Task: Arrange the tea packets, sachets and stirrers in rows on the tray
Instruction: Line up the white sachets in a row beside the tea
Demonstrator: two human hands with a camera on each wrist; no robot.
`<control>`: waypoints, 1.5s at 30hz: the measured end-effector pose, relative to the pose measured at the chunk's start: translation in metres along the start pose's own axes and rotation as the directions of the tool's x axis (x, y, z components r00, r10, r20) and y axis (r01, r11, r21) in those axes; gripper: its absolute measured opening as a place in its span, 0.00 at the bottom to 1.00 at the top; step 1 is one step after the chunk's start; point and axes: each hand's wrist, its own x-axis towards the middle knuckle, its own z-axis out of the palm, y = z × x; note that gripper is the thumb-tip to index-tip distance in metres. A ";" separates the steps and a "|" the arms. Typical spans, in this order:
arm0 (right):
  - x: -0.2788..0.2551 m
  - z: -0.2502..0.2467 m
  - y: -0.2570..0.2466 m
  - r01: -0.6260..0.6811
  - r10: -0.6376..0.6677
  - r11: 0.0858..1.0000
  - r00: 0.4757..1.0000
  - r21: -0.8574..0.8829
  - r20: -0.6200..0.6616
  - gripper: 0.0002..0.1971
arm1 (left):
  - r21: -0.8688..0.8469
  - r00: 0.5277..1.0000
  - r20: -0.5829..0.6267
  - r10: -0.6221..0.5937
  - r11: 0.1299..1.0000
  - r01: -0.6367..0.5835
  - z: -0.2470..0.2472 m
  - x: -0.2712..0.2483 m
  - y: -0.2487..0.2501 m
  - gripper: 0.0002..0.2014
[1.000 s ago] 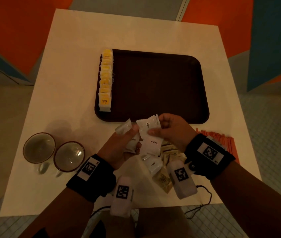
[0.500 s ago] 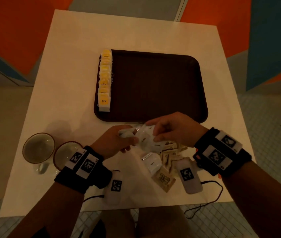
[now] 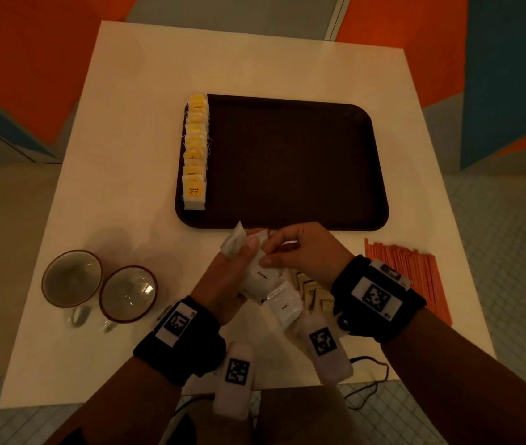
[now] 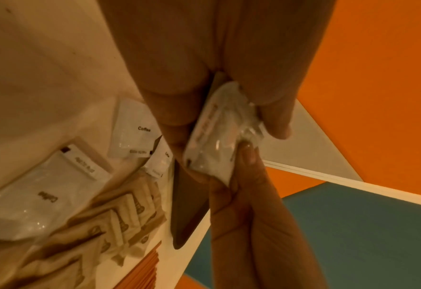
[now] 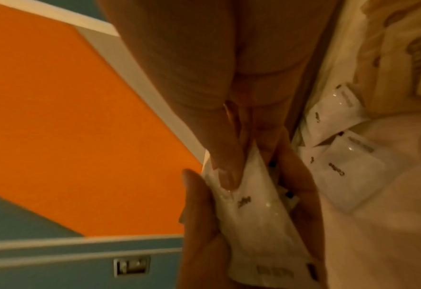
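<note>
Head view takes in the whole white table [image 3: 146,130]: a dark brown tray [image 3: 293,162] with one row of yellow-tagged tea packets [image 3: 196,152] standing along its left edge, two cups [image 3: 99,285] at the near left, and a bundle of orange stirrers [image 3: 410,274] lying on the table to the right of the tray, just beyond the right wrist. Both hands meet just in front of the tray's near edge. The left hand [image 3: 228,277] holds a small stack of white coffee sachets [image 3: 260,277], thumb on top and fingers curled beneath, while the right hand [image 3: 300,252] pinches the upper end of the same stack.

Left wrist view shows what the head view hides: the thumb and fingers [image 4: 172,109] clamp the stack from either side, and the right hand's fingertips [image 4: 247,154] close on its lower corner. It also shows more loose coffee sachets [image 4: 132,133] lying flat on the table and a fanned heap of brown sugar sachets [image 4: 120,221] beside them, which the hands mostly cover from above.

Right wrist view gives the grip closest: the right thumb [image 5: 225,162] presses on the top sachet's face, and the left palm cups the stack from below. Printing on the sachets is blurred there.
</note>
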 end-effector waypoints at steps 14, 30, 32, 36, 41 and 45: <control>-0.005 0.004 -0.006 0.371 -0.397 0.769 0.915 -0.520 0.065 0.02 | -0.015 0.969 0.139 -0.203 0.978 0.207 0.003 -0.003 0.006 0.33; -0.017 0.035 0.019 0.297 -0.230 0.469 0.950 -0.832 0.209 0.48 | 0.030 0.980 0.020 -0.196 0.980 0.195 0.006 0.003 0.005 0.34; -0.014 0.035 0.027 0.275 -0.226 0.409 0.954 -0.870 0.195 0.48 | 0.039 0.976 0.003 -0.217 0.975 0.217 0.007 0.003 0.005 0.36; -0.010 0.041 0.036 0.299 -0.366 0.311 0.914 -0.902 0.177 0.45 | 0.126 0.974 -0.037 -0.222 0.966 0.225 0.010 0.004 0.007 0.36; -0.002 0.042 0.037 0.304 -0.455 0.341 0.881 -0.890 0.126 0.48 | 0.200 0.979 0.009 -0.205 0.959 0.199 0.015 0.001 0.012 0.25; 0.002 0.037 0.025 0.324 -0.380 0.422 0.911 -0.847 0.159 0.58 | 0.224 0.976 0.022 -0.218 0.952 0.208 0.018 -0.003 0.011 0.32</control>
